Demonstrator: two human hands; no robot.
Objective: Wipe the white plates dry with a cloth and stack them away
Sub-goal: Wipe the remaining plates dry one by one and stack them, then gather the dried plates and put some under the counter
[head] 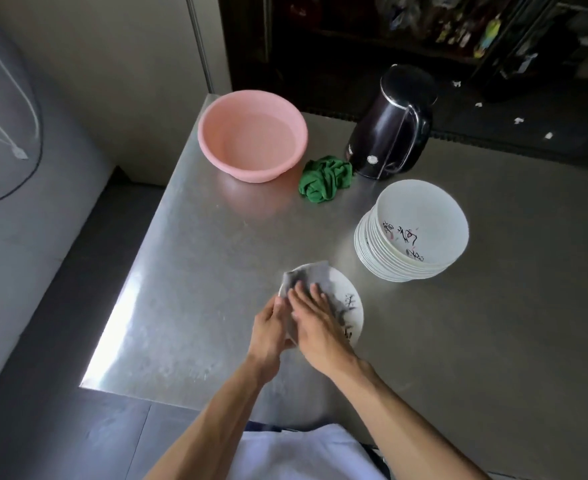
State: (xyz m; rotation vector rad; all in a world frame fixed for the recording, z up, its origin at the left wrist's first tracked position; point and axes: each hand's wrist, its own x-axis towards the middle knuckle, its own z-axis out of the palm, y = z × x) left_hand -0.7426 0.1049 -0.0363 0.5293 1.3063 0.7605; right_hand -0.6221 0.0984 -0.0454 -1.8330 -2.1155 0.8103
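While a pink basin (252, 135) is sitting toward the far left corner of the steel table (199, 271), the left hand (270, 329) is gripping the near-left rim of a white plate (351, 308), which is being held tilted just above the table's near middle. Its thumb is lying along the rim's upper side, and the other fingers are curling under the edge, mostly out of sight. A grey cloth (311, 273) is lying over the plate's left half, with a corner poking past the far rim. The right hand (316, 320) is pressing flat on this cloth, its fingers straight and slightly spread, pointing away from the person. To the right of the hand, black brush characters are showing on the uncovered part of the plate. Farther back, a crumpled green cloth (325, 180) is lying between the basin and a black kettle (389, 123), touching the kettle's base. Right of the held plate and well apart from it, a stack of white plates (420, 216) is standing on the table, leaning slightly, with the same black characters showing inside the top one.
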